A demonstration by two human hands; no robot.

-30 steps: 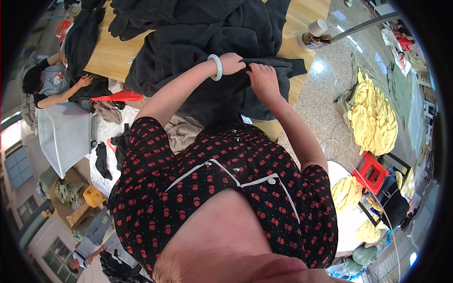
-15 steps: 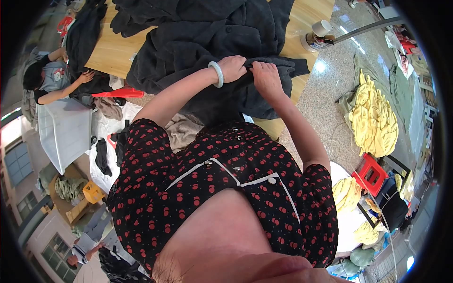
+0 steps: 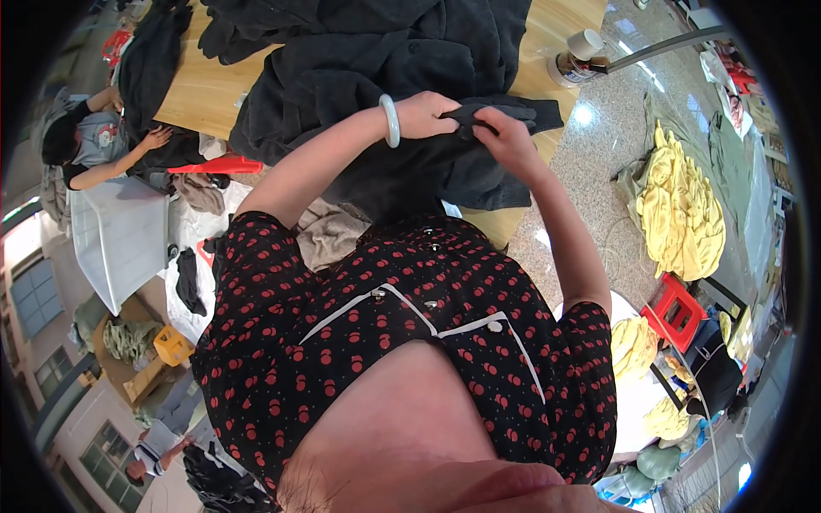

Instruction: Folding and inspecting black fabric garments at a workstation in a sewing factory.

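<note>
A dark grey garment [image 3: 342, 94] with a button lies spread and rumpled over the wooden table [image 3: 547, 43]. My left hand [image 3: 428, 115], with a pale bangle [image 3: 389, 120] on its wrist, pinches a raised fold of the cloth. Just to its right, my right hand [image 3: 510, 141] has its fingers bent onto the same fold, thumb and forefinger closed on the fabric. Part of the garment hangs over the near table edge toward my body.
A cup [image 3: 584, 44] sits atop a jar [image 3: 569, 70] at the table's right edge. Yellow cloth [image 3: 680, 205] is heaped on the floor at right, near a red stool [image 3: 676, 312]. At left, a co-worker [image 3: 94, 141] handles dark cloth beside a white bin [image 3: 120, 239].
My right hand has moved a little to the right, away from my left hand, and its fingers have curled more. A bit more of the fold shows between the hands.
</note>
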